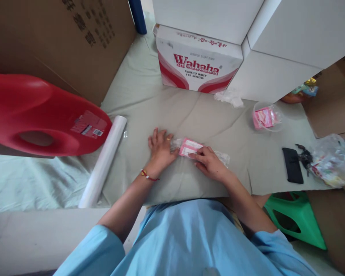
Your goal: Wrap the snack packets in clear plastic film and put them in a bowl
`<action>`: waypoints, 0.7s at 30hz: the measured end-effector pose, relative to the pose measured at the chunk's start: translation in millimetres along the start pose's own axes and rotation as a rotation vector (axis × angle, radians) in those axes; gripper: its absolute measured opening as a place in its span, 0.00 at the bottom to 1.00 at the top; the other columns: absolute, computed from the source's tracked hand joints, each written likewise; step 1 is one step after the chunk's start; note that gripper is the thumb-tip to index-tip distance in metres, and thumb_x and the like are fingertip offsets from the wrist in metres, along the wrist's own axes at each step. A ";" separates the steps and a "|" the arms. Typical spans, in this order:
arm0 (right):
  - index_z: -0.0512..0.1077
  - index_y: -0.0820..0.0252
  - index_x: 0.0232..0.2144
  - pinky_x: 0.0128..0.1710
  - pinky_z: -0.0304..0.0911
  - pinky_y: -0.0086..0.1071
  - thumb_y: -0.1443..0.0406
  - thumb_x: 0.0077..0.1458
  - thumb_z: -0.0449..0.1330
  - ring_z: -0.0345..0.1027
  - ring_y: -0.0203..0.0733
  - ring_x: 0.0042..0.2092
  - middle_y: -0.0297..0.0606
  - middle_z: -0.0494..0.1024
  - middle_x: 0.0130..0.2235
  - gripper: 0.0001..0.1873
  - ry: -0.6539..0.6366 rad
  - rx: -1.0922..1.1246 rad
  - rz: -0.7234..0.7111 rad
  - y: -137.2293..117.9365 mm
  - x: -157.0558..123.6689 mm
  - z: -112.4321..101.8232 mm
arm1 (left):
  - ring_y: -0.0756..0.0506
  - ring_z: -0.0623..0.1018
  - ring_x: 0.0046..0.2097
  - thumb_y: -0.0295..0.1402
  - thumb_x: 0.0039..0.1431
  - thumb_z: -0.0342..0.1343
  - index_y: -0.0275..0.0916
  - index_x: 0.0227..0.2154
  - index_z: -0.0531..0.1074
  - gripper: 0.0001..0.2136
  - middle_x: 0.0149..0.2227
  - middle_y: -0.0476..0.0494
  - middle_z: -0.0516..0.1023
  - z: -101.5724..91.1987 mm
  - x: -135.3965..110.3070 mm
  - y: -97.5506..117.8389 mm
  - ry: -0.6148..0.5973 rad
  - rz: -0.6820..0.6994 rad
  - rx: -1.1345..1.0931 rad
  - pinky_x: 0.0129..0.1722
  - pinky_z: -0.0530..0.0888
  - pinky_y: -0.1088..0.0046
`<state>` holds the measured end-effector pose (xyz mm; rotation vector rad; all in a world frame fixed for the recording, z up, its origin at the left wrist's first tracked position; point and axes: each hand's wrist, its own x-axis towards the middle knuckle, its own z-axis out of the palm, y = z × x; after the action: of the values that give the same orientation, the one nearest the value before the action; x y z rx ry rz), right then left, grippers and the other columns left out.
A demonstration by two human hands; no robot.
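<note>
In the head view, a pink-and-white packet lies at the centre of a pale green cloth, with clear plastic wrapping showing at its 9 and 3 o'clock ends. The left hand is palm down with fingers spread, closed on nothing, its thumb at the packet's 9 o'clock end. The right hand rests on the packet from 4 o'clock, fingers curled; since they cover that part, I cannot tell whether they pinch it or only press.

Around the packet, a Wahaha water carton stands at 12 o'clock, and a clear plastic bowl holding pink packets at 2. At 3 lie a black phone, keys touching or nearly touching it, and a transparent plastic bag. A green stool is at 4, a whitish roll near 9, and a red plastic jug beyond it, between 9 and 10.
</note>
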<state>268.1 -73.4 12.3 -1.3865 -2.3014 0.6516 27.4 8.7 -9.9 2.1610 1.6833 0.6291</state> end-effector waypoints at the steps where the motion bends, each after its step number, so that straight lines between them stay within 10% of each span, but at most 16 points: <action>1: 0.77 0.53 0.60 0.56 0.64 0.44 0.69 0.65 0.59 0.65 0.48 0.51 0.44 0.73 0.48 0.23 -0.008 -0.003 0.004 0.9 2.1 -2.3 | 0.25 0.58 0.74 0.37 0.55 0.62 0.40 0.43 0.79 0.14 0.64 0.30 0.71 -1.8 0.8 -1.8 0.017 0.008 -0.057 0.71 0.55 0.37; 4: 0.80 0.51 0.56 0.57 0.64 0.42 0.71 0.65 0.57 0.65 0.46 0.50 0.42 0.73 0.47 0.21 -0.058 -0.017 0.034 2.7 7.0 -9.9 | 0.37 0.78 0.55 0.35 0.59 0.58 0.40 0.34 0.78 0.06 0.49 0.37 0.79 -13.8 0.3 -2.2 0.040 0.004 -0.299 0.57 0.75 0.53; 8: 0.82 0.51 0.50 0.57 0.63 0.43 0.71 0.65 0.57 0.64 0.47 0.51 0.41 0.73 0.48 0.18 -0.123 -0.033 0.073 1.3 10.9 -13.6 | 0.48 0.76 0.31 0.33 0.61 0.57 0.41 0.33 0.76 0.04 0.31 0.49 0.77 -24.0 -7.4 21.3 -0.022 -0.023 -0.484 0.34 0.75 0.71; 15: 0.80 0.54 0.50 0.61 0.64 0.49 0.68 0.65 0.57 0.68 0.50 0.57 0.45 0.78 0.55 0.16 -0.021 0.091 0.005 10.0 -2.6 -14.8 | 0.37 0.78 0.58 0.35 0.71 0.52 0.35 0.50 0.79 0.14 0.56 0.33 0.81 14.0 -29.4 74.5 -0.171 0.300 -0.192 0.61 0.74 0.55; 21: 0.76 0.62 0.56 0.62 0.63 0.56 0.59 0.64 0.59 0.64 0.59 0.60 0.57 0.73 0.59 0.21 0.464 -0.212 0.470 30.3 -33.3 -11.4 | 0.35 0.69 0.69 0.32 0.72 0.50 0.31 0.67 0.67 0.23 0.70 0.30 0.69 26.3 -57.2 72.3 -0.166 0.447 0.102 0.67 0.67 0.54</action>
<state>310.8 -88.5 2.0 -1.9631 -1.7277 0.1734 89.1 -64.4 -3.2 2.6077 1.1771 0.4636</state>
